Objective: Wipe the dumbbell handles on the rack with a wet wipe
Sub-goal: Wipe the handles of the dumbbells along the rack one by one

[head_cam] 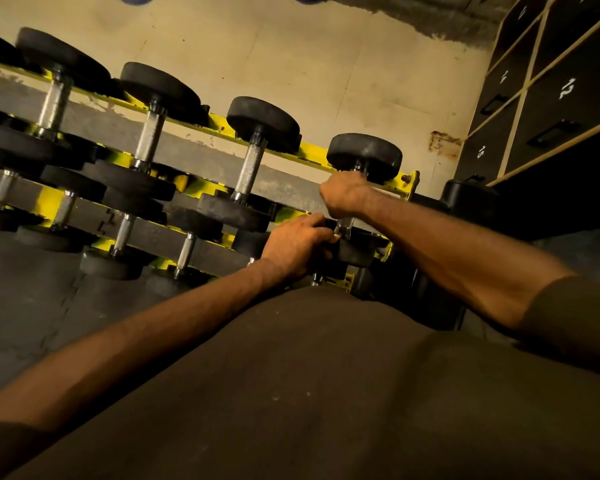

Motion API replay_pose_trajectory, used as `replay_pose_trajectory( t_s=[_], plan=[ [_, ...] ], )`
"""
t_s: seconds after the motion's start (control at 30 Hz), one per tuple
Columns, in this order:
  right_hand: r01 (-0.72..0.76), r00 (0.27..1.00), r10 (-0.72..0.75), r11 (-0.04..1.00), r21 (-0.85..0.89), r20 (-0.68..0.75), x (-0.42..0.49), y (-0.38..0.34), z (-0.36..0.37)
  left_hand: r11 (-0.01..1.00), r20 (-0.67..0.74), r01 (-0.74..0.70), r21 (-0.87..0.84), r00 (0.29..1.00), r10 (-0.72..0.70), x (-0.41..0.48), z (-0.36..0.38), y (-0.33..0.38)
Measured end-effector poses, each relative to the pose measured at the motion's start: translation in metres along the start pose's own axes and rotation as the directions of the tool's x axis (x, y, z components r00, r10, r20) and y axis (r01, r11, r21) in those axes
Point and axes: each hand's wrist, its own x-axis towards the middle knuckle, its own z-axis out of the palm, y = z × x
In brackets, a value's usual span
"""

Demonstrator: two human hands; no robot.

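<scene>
**Both hands on the end dumbbell of the top tier**

The right hand [343,195] is clenched around the handle [346,224] of the end dumbbell [364,155], right of centre in the frame. Only a short stretch of bare steel shows below the fist. The wet wipe cannot be seen. It is probably wrapped inside that fist against the knurling, which would explain such a full grip, but this view does not confirm it.

The left hand [297,245] curls its fingers over the dumbbell's near head, just below the handle. This is most likely to keep the weight from rolling or sliding in its cradle while the other hand rubs. The dumbbell sits across the rails at the right-hand end of the yellow rack [407,183].

On the top tier, four dumbbells are in clear view. Three have their handles exposed, running toward the upper left: [250,168], [149,136] and [52,105]. A further dark head is cut off at the left edge.

On the lower tier, four handles show plainly along the left and centre. A fifth bit of steel peeks out below the left wrist.

Numbered lockers [551,98] fill the upper right.
</scene>
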Motion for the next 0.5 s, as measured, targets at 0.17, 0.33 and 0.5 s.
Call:
replay_pose_trajectory(
  t_s=[0.17,0.33,0.5],
  plan=[
    [0.056,0.989,-0.077,0.985,0.161,0.123,-0.004,0.016,-0.011,1.0,0.021,-0.024,0.003,0.999,0.024,0.0,-0.002,0.003],
    [-0.076,0.984,0.088,0.994,0.083,-0.154,-0.003,0.011,-0.006,1.0,0.014,-0.013,0.009,1.0,0.013,0.002,-0.005,-0.002],
    [0.206,0.969,-0.235,0.936,0.286,0.073,-0.008,0.014,0.003,1.0,0.016,-0.021,0.0,1.0,0.021,-0.001,-0.003,-0.001]
  ],
)
